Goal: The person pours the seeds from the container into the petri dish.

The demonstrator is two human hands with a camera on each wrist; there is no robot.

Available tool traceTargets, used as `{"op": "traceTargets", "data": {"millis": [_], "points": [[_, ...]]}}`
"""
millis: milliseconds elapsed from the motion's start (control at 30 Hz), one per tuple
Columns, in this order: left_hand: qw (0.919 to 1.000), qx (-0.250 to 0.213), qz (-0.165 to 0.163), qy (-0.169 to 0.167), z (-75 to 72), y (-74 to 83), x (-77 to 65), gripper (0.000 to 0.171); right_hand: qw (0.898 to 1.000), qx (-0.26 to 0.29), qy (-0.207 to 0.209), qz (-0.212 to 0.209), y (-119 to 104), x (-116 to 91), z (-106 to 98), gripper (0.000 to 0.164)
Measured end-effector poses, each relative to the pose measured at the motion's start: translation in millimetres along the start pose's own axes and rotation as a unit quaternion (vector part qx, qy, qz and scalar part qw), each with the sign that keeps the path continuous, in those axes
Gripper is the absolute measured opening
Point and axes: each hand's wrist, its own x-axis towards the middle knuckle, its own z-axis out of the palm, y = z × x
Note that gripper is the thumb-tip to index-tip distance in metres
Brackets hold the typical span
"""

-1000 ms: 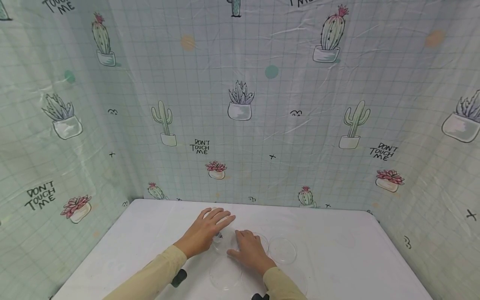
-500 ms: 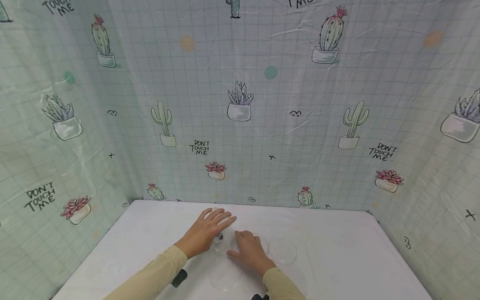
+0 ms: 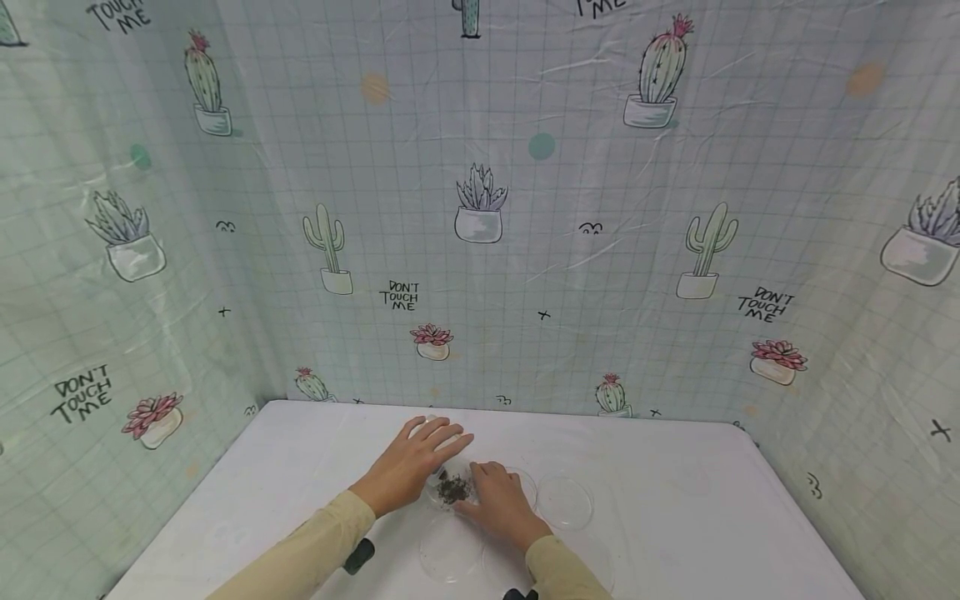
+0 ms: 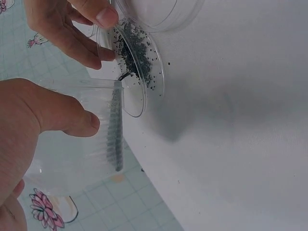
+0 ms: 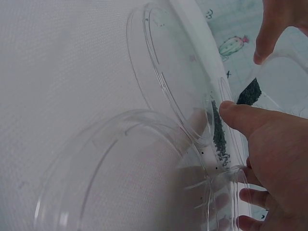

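My left hand (image 3: 405, 468) grips a clear plastic cup (image 4: 72, 149), tipped on its side. Dark granules (image 4: 115, 130) lie along the cup's lower wall, and a thin stream leaves its rim. Below the mouth, a clear petri dish (image 4: 156, 72) holds a scattered heap of dark granules (image 3: 453, 487). My right hand (image 3: 504, 502) holds this dish at the edge, thumb on the near side and fingers on the far side. The right wrist view also shows the cup (image 5: 284, 72) with dark granules at its mouth, beside the right thumb.
More clear round dishes (image 3: 565, 502) lie right of and nearer than the hands, including a front one (image 3: 450, 550). A few loose granules dot the white table (image 3: 675, 500). A patterned curtain (image 3: 480, 292) surrounds the back and sides.
Dark granules have poured from the cup into the petri dish, where a heap now shows between the hands. Both hands have stayed almost in place.
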Motion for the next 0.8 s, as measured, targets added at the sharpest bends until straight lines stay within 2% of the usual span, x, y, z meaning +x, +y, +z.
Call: {"op": "traceTargets", "data": {"millis": [333,600,800], "points": [[1.0000,-0.003,-0.005,-0.002,0.4,0.7,0.3,0.087,1.000,0.001,0.001,-0.001,0.3,0.7,0.1,0.073],[0.9989,-0.014,-0.044,-0.004,3.0,-0.4,-3.5,0.088,1.000,-0.004,0.000,0.000,0.2,1.0,0.6,0.073],[0.9983,-0.019,-0.055,0.008,3.9,-2.2,-7.8,0.093,1.000,-0.012,0.004,-0.008,-0.5,0.4,-0.1,0.073]]}}
